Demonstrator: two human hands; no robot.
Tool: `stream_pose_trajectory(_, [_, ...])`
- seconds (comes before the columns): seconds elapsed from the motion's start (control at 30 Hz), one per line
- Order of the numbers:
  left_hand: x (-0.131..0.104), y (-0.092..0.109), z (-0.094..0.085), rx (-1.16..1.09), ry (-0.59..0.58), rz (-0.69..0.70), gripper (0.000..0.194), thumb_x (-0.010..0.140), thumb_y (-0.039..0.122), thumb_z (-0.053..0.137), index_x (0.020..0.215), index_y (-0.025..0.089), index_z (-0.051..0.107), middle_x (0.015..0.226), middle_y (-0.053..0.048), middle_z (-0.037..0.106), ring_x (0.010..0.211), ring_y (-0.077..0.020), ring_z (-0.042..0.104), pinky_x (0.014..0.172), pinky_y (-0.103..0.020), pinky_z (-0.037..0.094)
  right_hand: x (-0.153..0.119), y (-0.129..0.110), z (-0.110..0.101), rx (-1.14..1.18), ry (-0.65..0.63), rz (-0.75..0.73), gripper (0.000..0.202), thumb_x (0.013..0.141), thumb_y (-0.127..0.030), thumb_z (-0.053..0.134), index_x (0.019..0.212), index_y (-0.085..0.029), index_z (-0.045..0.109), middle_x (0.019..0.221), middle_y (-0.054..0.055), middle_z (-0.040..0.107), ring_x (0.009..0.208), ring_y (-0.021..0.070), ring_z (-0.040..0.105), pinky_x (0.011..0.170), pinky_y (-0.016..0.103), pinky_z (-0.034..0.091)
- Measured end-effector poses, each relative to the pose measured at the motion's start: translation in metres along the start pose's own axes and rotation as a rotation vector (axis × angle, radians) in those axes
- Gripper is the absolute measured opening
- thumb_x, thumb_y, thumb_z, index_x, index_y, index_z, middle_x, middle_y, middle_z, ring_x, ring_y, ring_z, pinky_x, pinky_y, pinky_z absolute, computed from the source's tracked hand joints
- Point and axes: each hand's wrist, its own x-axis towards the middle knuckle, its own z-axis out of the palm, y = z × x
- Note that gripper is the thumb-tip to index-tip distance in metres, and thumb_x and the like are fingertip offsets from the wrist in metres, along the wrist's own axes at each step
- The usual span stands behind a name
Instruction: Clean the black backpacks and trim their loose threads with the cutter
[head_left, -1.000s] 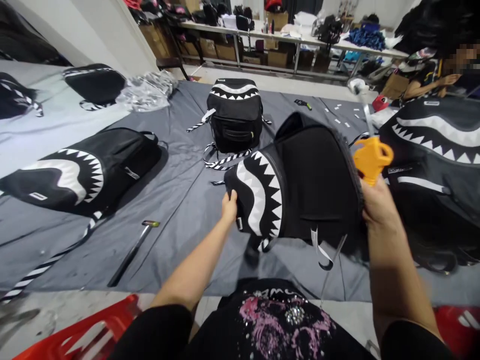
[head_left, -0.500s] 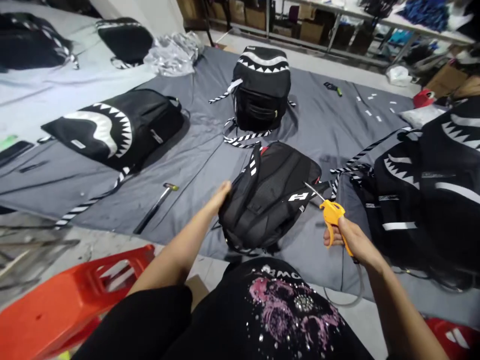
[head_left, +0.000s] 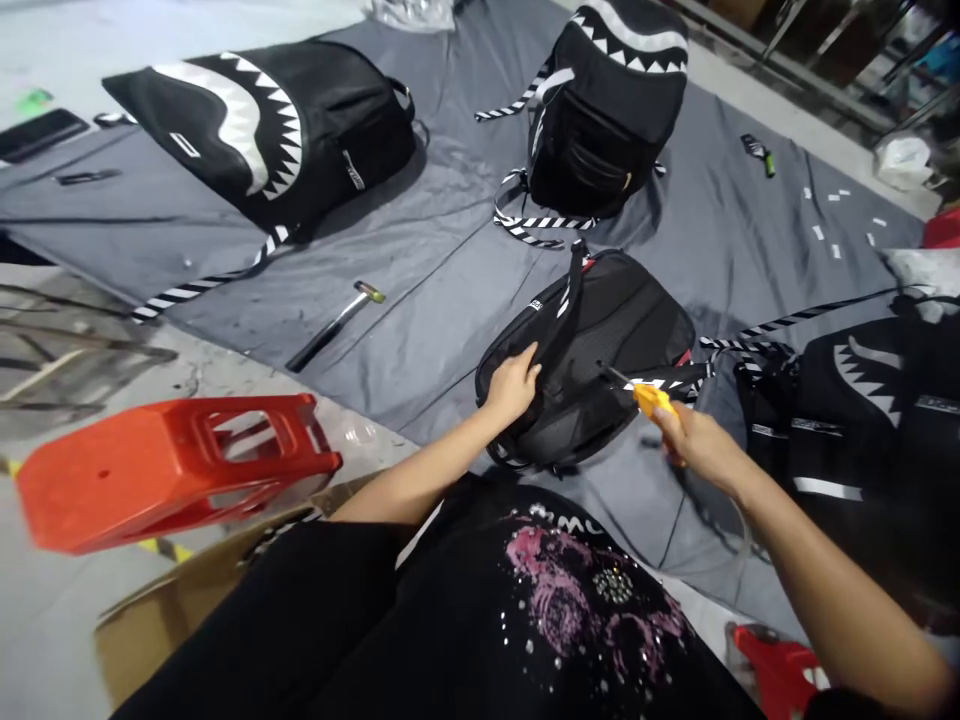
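Observation:
A black backpack point(head_left: 600, 330) lies on the grey cloth in front of me, straps and padded back facing up. My left hand point(head_left: 514, 385) grips its near left side by a shoulder strap, index finger stretched over the fabric. In my right hand point(head_left: 694, 440) is a yellow air blow gun point(head_left: 654, 400). Its thin metal nozzle points left across the backpack's right strap, over the back panel. A hose, partly hidden, hangs down below that hand.
A shark-mouth backpack point(head_left: 337, 130) lies at left, another point(head_left: 600, 120) stands behind. More black bags point(head_left: 855, 420) are piled at right. A hammer point(head_left: 337, 325) and a green-handled brush point(head_left: 759, 155) lie on the cloth point(head_left: 435, 300). A red stool point(head_left: 172, 470) and a cardboard box point(head_left: 150, 620) stand near my left.
My left hand has moved from the backpack's left edge onto its near left part. The blow gun has turned, its nozzle now lower over the back panel. My view has shifted left and down.

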Motion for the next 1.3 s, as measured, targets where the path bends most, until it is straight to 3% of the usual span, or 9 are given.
stream_pose_trajectory(0.07, [-0.001,-0.004,-0.006,-0.395,-0.082,-0.031,0.043,0.095,0.036,0.051,0.133,0.016,0.057,0.124,-0.012,0.068,0.111,-0.0242,0.066,0.101,-0.036,0.048,0.012,-0.012,-0.010,-0.152,0.063,0.008,0.052,0.098,-0.058,0.026,0.107,-0.018,0.058,0.081,0.009,0.071,0.075,0.0218,0.068,0.063,0.028,0.041])
stream_pose_trajectory(0.2, [0.010,-0.017,-0.005,-1.000,-0.172,-0.461,0.039,0.093,0.050,0.054,0.109,0.015,0.060,0.090,-0.010,0.075,0.074,-0.0186,0.072,0.070,-0.030,0.058,0.044,-0.038,-0.027,-0.370,0.045,-0.093,0.055,0.098,-0.058,0.026,0.115,-0.017,0.058,0.103,0.016,0.071,0.095,0.0297,0.068,0.069,0.032,0.043])
stream_pose_trajectory(0.37, [0.033,-0.031,0.006,-1.061,-0.193,-0.673,0.030,0.099,0.046,0.044,0.099,0.017,0.054,0.077,-0.009,0.074,0.062,-0.0185,0.072,0.057,-0.030,0.058,0.094,-0.044,-0.065,-0.445,0.254,0.126,0.062,0.098,-0.057,0.023,0.122,-0.010,0.057,0.113,0.026,0.067,0.105,0.0355,0.065,0.077,0.038,0.046])
stream_pose_trajectory(0.57, [0.042,-0.036,0.008,-1.101,-0.251,-0.801,0.028,0.101,0.039,0.037,0.101,0.016,0.054,0.078,-0.011,0.074,0.066,-0.0204,0.073,0.057,-0.032,0.059,0.093,-0.053,-0.069,-0.423,0.141,-0.001,0.060,0.098,-0.056,0.026,0.115,-0.011,0.061,0.108,0.021,0.069,0.097,0.0301,0.066,0.074,0.033,0.045])
stream_pose_trajectory(0.7, [0.049,-0.040,0.008,-1.080,-0.290,-0.847,0.029,0.101,0.038,0.037,0.100,0.016,0.054,0.077,-0.011,0.074,0.065,-0.0211,0.073,0.057,-0.033,0.059,0.077,-0.070,-0.055,-0.346,-0.161,-0.238,0.051,0.098,-0.053,0.032,0.104,-0.016,0.065,0.099,0.012,0.072,0.086,0.0215,0.067,0.069,0.026,0.044])
stream_pose_trajectory(0.8, [0.053,-0.039,0.009,-1.035,-0.313,-0.855,0.032,0.102,0.037,0.034,0.098,0.015,0.055,0.075,-0.012,0.073,0.063,-0.0206,0.072,0.057,-0.033,0.059,0.076,-0.080,-0.055,-0.403,-0.064,-0.206,0.052,0.098,-0.054,0.030,0.105,-0.016,0.064,0.096,0.013,0.071,0.083,0.0224,0.066,0.066,0.027,0.042])
stream_pose_trajectory(1.03, [0.047,-0.030,0.019,-0.817,-0.183,-0.716,0.039,0.100,0.047,0.034,0.109,0.015,0.056,0.078,-0.011,0.072,0.060,-0.0191,0.068,0.062,-0.034,0.056,0.057,-0.072,-0.062,-0.379,-0.123,-0.200,0.048,0.097,-0.052,0.035,0.108,-0.017,0.066,0.101,0.012,0.072,0.089,0.0241,0.065,0.077,0.030,0.046])
stream_pose_trajectory(1.13, [0.036,-0.017,0.021,-0.657,-0.092,-0.528,0.044,0.095,0.049,0.048,0.129,0.021,0.053,0.110,-0.013,0.069,0.099,-0.0248,0.068,0.091,-0.040,0.052,0.047,-0.048,-0.073,-0.311,-0.264,-0.193,0.043,0.096,-0.049,0.040,0.112,-0.019,0.067,0.109,0.009,0.071,0.098,0.0239,0.064,0.086,0.031,0.046])
stream_pose_trajectory(1.3, [-0.006,0.029,0.024,0.196,-0.031,0.052,0.071,0.088,0.049,0.060,0.151,0.026,0.035,0.161,-0.018,0.020,0.144,-0.0440,0.024,0.110,-0.062,0.026,0.042,0.003,-0.109,-0.468,0.083,0.167,0.055,0.098,-0.048,0.031,0.113,-0.007,0.066,0.099,0.022,0.069,0.091,0.0287,0.063,0.076,0.037,0.042])
